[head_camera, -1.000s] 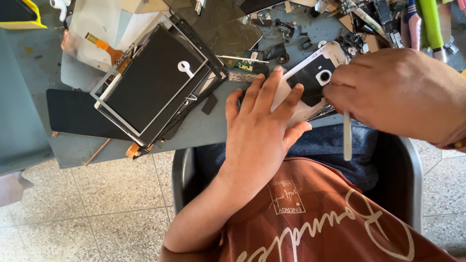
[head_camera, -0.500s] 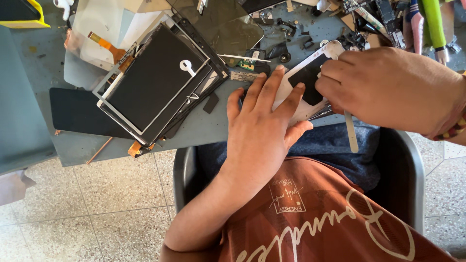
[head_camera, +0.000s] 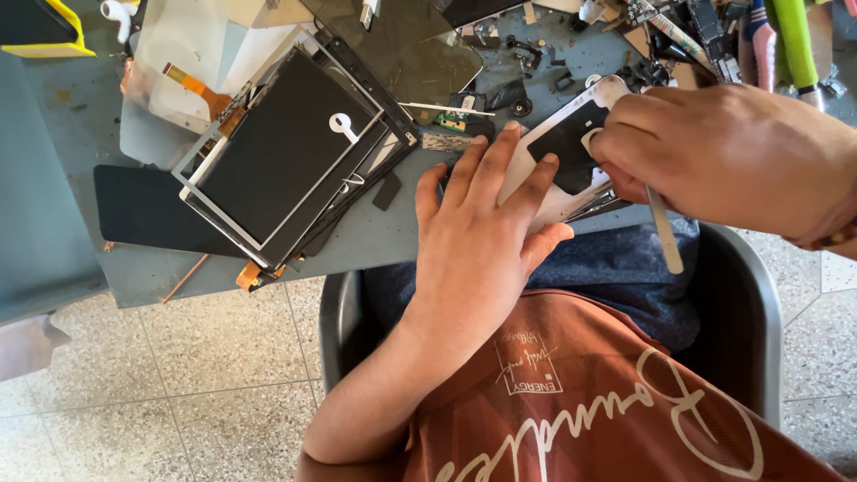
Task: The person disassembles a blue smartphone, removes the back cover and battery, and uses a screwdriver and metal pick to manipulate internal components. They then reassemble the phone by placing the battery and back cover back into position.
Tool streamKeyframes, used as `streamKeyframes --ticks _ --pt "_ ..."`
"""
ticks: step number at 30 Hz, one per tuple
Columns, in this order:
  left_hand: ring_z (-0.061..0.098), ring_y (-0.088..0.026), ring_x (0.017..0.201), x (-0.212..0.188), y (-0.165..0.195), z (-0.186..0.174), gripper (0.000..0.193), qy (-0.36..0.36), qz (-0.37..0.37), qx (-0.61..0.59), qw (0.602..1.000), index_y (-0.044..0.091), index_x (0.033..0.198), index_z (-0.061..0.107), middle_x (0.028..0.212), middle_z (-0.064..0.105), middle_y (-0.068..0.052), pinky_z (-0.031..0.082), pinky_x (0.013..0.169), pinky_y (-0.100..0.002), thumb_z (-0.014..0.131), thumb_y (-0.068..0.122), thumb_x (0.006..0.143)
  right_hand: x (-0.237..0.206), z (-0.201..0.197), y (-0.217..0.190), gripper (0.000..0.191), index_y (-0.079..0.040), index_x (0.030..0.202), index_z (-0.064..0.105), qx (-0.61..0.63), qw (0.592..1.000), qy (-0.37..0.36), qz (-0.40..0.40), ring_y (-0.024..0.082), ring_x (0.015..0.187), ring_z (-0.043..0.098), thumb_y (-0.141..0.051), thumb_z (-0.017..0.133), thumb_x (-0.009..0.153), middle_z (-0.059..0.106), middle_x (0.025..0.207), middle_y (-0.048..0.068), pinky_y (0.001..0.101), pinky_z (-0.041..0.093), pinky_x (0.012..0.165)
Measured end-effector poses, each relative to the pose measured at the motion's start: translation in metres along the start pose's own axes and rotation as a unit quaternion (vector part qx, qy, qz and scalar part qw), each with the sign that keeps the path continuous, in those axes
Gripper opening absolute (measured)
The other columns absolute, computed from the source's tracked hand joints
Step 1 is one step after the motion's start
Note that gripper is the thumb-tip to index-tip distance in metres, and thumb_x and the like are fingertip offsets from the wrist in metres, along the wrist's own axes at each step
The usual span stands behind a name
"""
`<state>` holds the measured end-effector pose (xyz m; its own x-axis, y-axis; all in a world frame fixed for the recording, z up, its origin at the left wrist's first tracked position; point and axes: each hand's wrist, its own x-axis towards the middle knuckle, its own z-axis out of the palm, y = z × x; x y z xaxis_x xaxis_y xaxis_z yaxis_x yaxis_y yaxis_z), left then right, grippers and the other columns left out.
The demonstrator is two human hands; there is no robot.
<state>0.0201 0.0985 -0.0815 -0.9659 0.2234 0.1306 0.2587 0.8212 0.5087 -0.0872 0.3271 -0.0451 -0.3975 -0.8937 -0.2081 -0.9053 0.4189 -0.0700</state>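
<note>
While the left hand [head_camera: 486, 236] lies flat, fingers spread, pinning the white phone shell [head_camera: 562, 152], the right hand [head_camera: 732, 156], clamped on a thin pry tool [head_camera: 665, 236], should lever gently.

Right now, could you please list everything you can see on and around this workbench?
phone: one, white and black, bench edge, under both hands
thin tool: one, pale, in right hand
stacked screens: several, black, left of phone
small parts: many, dark, back of bench
workbench: one, grey-blue
chair: one, dark, below bench
left hand: flat on phone
right hand: grips tool over phone
</note>
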Motion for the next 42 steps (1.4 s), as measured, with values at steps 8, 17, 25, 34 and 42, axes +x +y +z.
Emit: streamKeyframes --ticks 8,17,25,34,42 --pt "0.050 -0.034 0.140 0.000 0.001 -0.002 0.056 0.009 0.002 -0.022 1.000 0.019 0.136 0.067 0.153 0.051 -0.015 0.031 0.116 -0.054 0.076 0.044 0.087 -0.025 0.003 0.003 0.020 -0.005 0.102 0.068 0.110 0.971 0.199 0.074 0.021 0.079 0.069 -0.024 0.071 0.096 0.068 0.097 0.010 0.0343 0.057 0.067" --pt "0.051 -0.034 0.139 0.000 -0.001 -0.005 0.057 0.008 0.002 -0.032 0.999 0.017 0.134 0.067 0.153 0.051 -0.014 0.032 0.114 -0.054 0.081 0.041 0.085 -0.028 0.060 -0.012 0.041 -0.001 0.103 0.052 0.544 0.682 0.487 0.048 0.021 0.102 0.074 -0.039 0.039 0.113 0.056 0.116 0.006 0.0344 0.066 0.084" --pt "0.052 -0.032 0.138 0.001 -0.002 -0.009 0.059 0.001 0.022 -0.025 0.999 0.016 0.135 0.067 0.152 0.052 -0.011 0.032 0.115 -0.052 0.083 0.041 0.084 -0.049 0.074 -0.036 0.020 -0.002 0.098 0.049 0.566 0.631 0.480 0.226 0.019 0.094 0.074 0.007 0.067 0.097 0.062 0.104 0.009 0.0336 0.067 0.085" --pt "0.052 -0.031 0.137 0.001 -0.001 -0.009 0.058 0.000 0.021 -0.015 1.000 0.015 0.134 0.068 0.152 0.052 -0.011 0.033 0.114 -0.051 0.084 0.040 0.084 -0.017 0.072 -0.043 0.020 0.000 0.081 0.061 0.318 0.778 0.515 0.169 0.027 0.096 0.072 0.011 0.077 0.078 0.069 0.089 0.015 0.0382 0.063 0.086" --pt "0.052 -0.031 0.137 0.000 0.000 -0.010 0.058 0.002 0.019 -0.018 1.000 0.014 0.133 0.069 0.151 0.053 -0.011 0.033 0.115 -0.051 0.084 0.040 0.083 -0.004 0.054 -0.060 0.026 -0.001 0.087 0.058 0.332 0.778 0.486 0.221 0.029 0.105 0.072 0.012 0.080 0.081 0.069 0.097 0.015 0.0422 0.058 0.101"
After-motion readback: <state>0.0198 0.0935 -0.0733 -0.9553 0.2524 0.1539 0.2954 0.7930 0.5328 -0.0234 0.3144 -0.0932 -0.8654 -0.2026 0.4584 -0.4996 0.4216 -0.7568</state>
